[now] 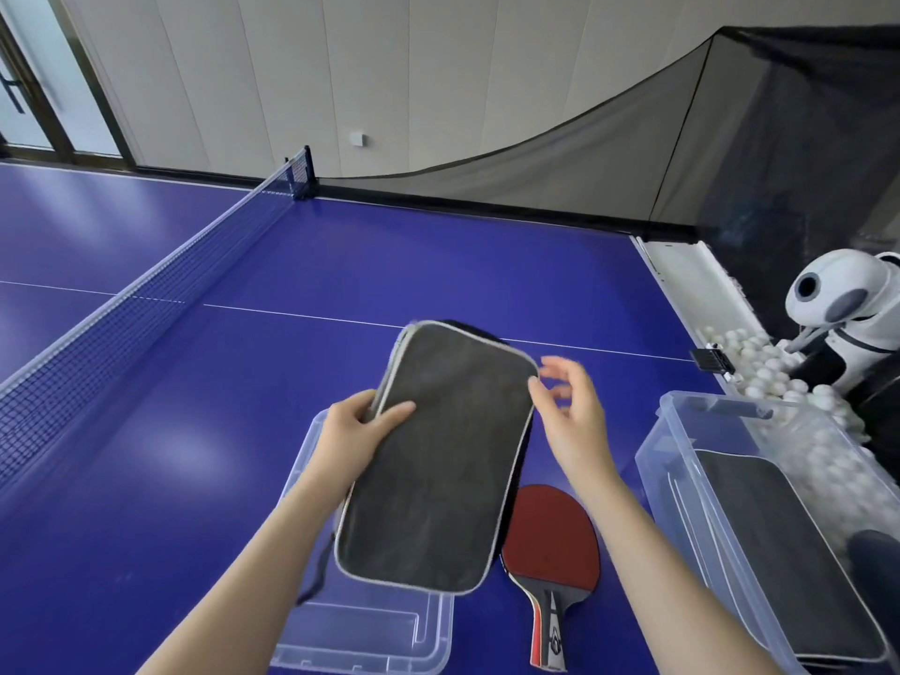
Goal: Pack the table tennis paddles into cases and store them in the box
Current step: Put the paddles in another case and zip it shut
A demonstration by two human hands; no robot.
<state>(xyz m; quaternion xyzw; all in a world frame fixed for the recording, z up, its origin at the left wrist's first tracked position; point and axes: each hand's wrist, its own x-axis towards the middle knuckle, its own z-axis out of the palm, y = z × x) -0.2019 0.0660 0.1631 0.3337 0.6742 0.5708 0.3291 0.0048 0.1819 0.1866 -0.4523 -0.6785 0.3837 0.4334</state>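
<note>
Now the left hand [355,431] grips one case [438,455], a second case [779,552] lies in the box [682,431]; right hand [570,411] loose, one paddle [550,538].

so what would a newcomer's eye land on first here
The dark grey case held up mid-frame: the left hand grips its left edge, while the right hand hovers, blurred, by its top right corner. Next comes the red paddle, lying uncased on the blue table at the case's lower right. Then the clear box at right, with a second case already inside.
</note>
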